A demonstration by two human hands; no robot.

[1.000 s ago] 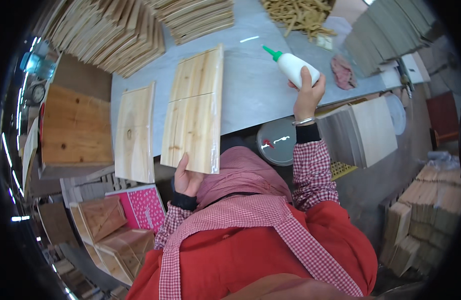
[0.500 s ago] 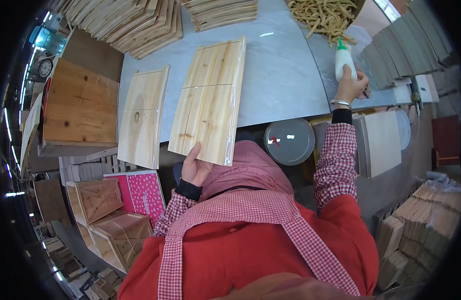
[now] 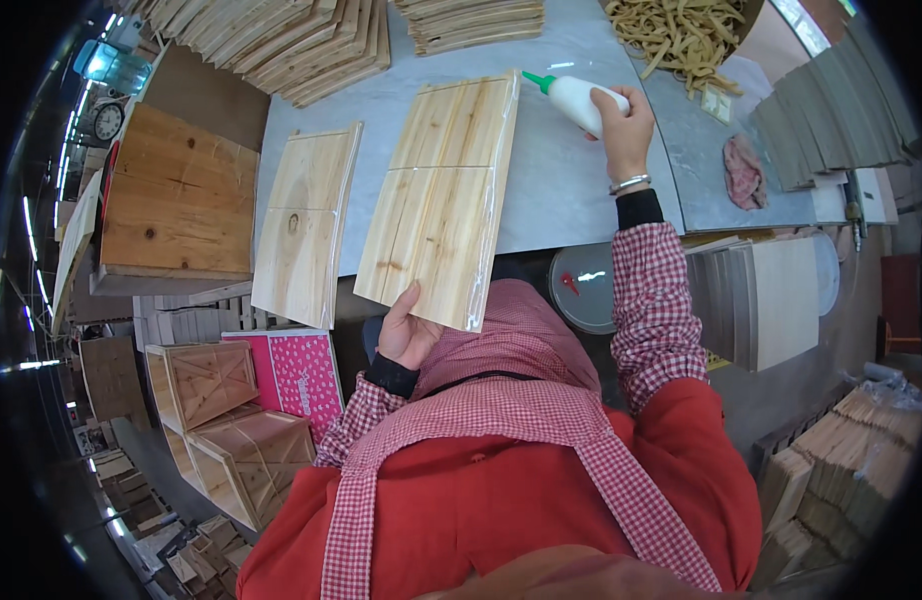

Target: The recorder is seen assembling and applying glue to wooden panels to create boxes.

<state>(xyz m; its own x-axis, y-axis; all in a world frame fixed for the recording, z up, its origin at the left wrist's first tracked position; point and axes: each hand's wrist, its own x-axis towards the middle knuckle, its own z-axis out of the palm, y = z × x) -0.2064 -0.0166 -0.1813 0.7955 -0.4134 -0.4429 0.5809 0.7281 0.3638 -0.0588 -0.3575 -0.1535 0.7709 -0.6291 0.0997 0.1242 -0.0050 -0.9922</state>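
My left hand (image 3: 411,330) is closed on the near edge of a pale wooden panel (image 3: 436,200), thumb on top and fingers beneath. A groove crosses the panel, and its right edge looks glossy. In my right hand (image 3: 621,120) is a white squeeze bottle (image 3: 579,102), tilted over, its green nozzle (image 3: 539,82) pointing left close to the panel's far right corner. To the left, a second grooved wooden panel (image 3: 306,220) lies over the table's front edge.
Stacked wooden boards (image 3: 281,45) stand at the table's back left. Yellowish strips (image 3: 681,40) lie in a heap at the back right, near grey panels (image 3: 831,110) and a pink cloth (image 3: 745,172). A grey round lid (image 3: 581,290) sits below the table edge (image 3: 571,245).
My right hand has brought the bottle leftward from the table's right side and tipped it toward the panel. The pink cloth has come into sight. My left hand keeps its hold.
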